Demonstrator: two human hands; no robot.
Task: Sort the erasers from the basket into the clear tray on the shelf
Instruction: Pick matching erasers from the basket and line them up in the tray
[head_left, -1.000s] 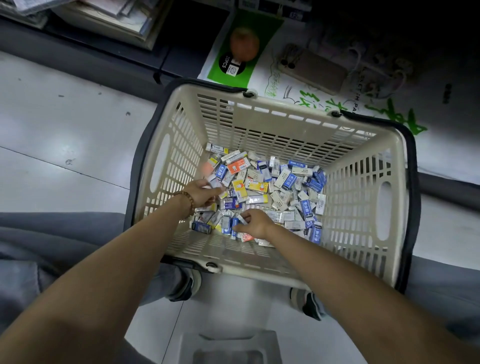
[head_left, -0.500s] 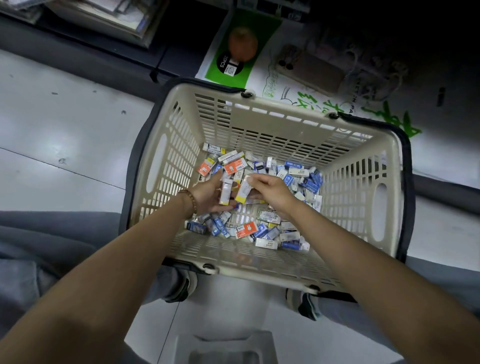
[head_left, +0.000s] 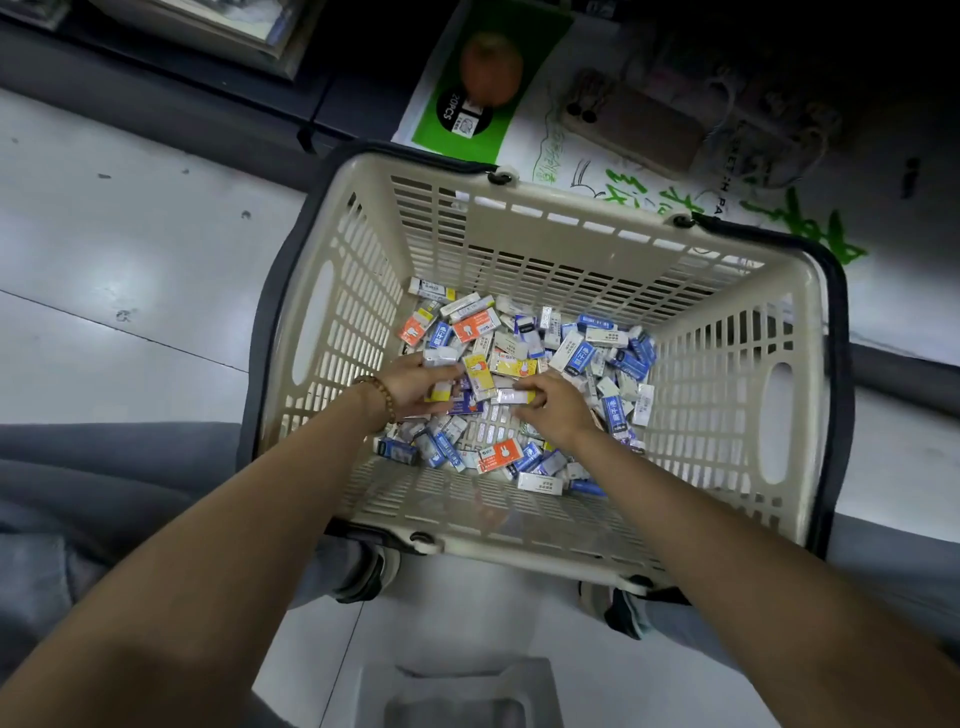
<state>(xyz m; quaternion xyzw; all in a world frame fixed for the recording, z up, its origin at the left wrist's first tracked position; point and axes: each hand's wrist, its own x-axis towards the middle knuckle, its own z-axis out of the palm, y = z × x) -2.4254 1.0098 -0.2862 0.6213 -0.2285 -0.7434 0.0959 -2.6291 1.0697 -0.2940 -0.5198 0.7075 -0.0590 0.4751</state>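
Shoes: we see two shoes (head_left: 366, 571) under the near edge of the basket (head_left: 519, 556), one at each near corner.
Basket: cream, slotted walls, dark handles folded down along its sides; it stands on the pale floor (head_left: 130, 291).
Near erasers: an orange-sleeved eraser (head_left: 500, 454) lies on the basket's bottom close to the near wall, below the right wrist, its long axis running across the basket and tipped a little up to the right.
Right hand (head_left: 557, 413): in the middle of the basket, fingers curled and drawn together, pinching one white eraser (head_left: 513, 397).
White eraser: it sticks out of the right fingertips toward the basket's left wall, long axis across the basket, a yellow band at the end by the fingers.
Left hand (head_left: 415, 384): left of the basket's middle, just beside the right hand, a bead bracelet (head_left: 379, 397) at the wrist; fingers curled round a small bunch of erasers (head_left: 441, 358).
Bunch: white and yellow sleeves show above and below the fingers; we cannot tell how many or how each one points.
Loose erasers (head_left: 571, 353): heaped toward the basket's far wall, blue, white, orange and yellow sleeves pointing every way.
Beyond the basket: a green pack (head_left: 457, 119) lies past the far rim.
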